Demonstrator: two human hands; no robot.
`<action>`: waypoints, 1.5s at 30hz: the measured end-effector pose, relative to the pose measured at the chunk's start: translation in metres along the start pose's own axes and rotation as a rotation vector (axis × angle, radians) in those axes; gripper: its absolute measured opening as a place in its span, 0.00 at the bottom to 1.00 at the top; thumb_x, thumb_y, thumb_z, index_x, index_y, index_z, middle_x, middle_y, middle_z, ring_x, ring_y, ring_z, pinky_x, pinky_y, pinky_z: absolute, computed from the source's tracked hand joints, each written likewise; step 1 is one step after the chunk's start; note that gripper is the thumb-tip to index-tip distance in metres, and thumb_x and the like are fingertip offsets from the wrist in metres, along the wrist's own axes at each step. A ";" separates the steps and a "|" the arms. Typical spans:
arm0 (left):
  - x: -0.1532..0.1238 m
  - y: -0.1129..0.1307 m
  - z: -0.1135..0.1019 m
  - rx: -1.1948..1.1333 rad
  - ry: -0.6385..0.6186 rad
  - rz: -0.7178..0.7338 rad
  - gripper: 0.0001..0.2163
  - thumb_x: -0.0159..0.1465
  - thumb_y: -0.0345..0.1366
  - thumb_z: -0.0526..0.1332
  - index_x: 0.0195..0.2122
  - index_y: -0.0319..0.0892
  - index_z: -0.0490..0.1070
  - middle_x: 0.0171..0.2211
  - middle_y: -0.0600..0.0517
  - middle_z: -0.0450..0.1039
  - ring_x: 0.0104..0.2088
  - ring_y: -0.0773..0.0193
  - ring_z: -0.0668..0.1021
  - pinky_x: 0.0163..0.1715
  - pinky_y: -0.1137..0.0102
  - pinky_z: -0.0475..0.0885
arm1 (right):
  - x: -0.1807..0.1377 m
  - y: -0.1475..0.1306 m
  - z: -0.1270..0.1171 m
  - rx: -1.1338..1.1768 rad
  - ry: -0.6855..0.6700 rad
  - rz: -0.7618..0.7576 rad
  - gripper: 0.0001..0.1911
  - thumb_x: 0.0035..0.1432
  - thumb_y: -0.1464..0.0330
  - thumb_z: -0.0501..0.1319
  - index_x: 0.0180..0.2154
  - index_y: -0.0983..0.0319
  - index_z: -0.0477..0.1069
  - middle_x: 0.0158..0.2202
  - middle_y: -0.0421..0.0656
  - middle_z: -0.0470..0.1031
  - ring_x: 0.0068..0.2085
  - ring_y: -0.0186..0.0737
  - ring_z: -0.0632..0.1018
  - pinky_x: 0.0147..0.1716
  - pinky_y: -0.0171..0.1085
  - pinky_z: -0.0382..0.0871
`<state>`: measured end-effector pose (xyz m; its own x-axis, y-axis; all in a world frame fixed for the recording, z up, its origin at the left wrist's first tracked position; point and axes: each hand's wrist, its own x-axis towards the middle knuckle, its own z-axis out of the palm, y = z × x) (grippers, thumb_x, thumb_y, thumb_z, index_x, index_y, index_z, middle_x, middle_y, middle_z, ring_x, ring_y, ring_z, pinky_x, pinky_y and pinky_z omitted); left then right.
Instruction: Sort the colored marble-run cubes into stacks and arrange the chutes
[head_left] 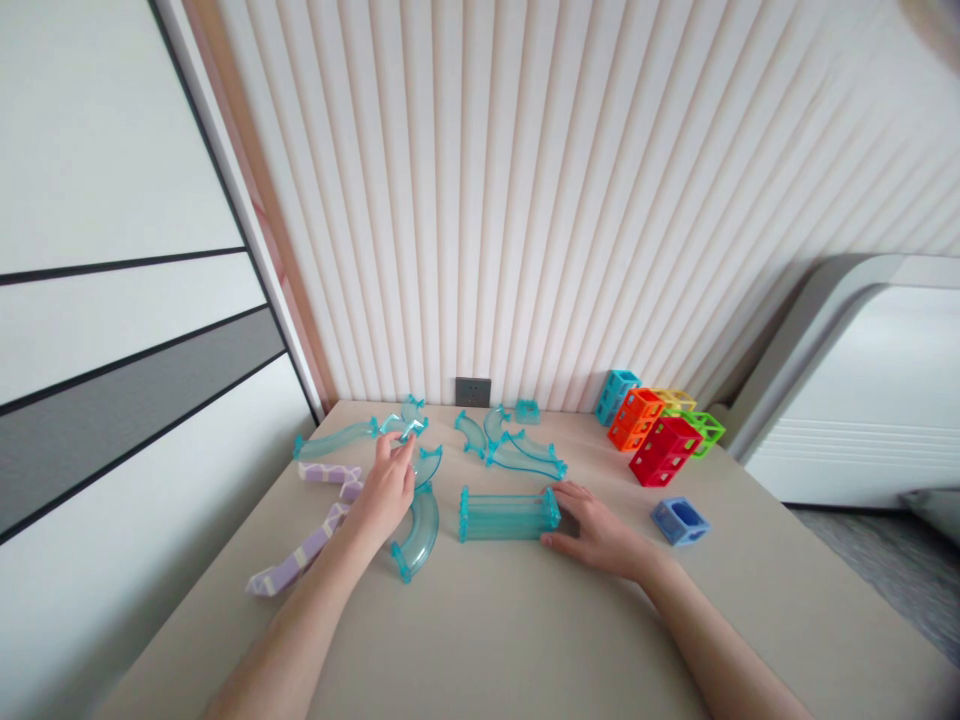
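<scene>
Left hand (386, 490) is touching a small clear track piece (405, 428) near the back of the surface (525, 640), can't tell if it's pinched. Right hand (596, 535) rests loose against the end of the straight track (506, 515), probably steadying it.

The straight tube (508, 514), curved track (418, 535) and small curve (407, 428) are translucent teal. The wavy track (300, 555), left, is lilac with white bands. Far right, the cubes (664, 450) are red, orange, green and yellow; the nearer block (680, 521) is blue.
</scene>
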<state>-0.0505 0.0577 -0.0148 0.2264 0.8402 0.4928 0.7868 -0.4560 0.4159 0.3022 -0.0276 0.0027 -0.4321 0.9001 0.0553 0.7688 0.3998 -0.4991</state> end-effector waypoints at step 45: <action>0.002 0.018 -0.011 -0.021 0.186 -0.022 0.04 0.69 0.35 0.56 0.37 0.45 0.68 0.40 0.49 0.64 0.40 0.58 0.76 0.47 0.62 0.75 | 0.000 0.003 0.001 0.018 0.023 -0.020 0.22 0.60 0.54 0.64 0.50 0.59 0.70 0.56 0.52 0.72 0.58 0.55 0.71 0.61 0.53 0.64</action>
<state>-0.0424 0.0480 0.0019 0.0980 0.7822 0.6153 0.7778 -0.4459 0.4429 0.3036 -0.0263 0.0001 -0.4366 0.8956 0.0854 0.7511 0.4151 -0.5133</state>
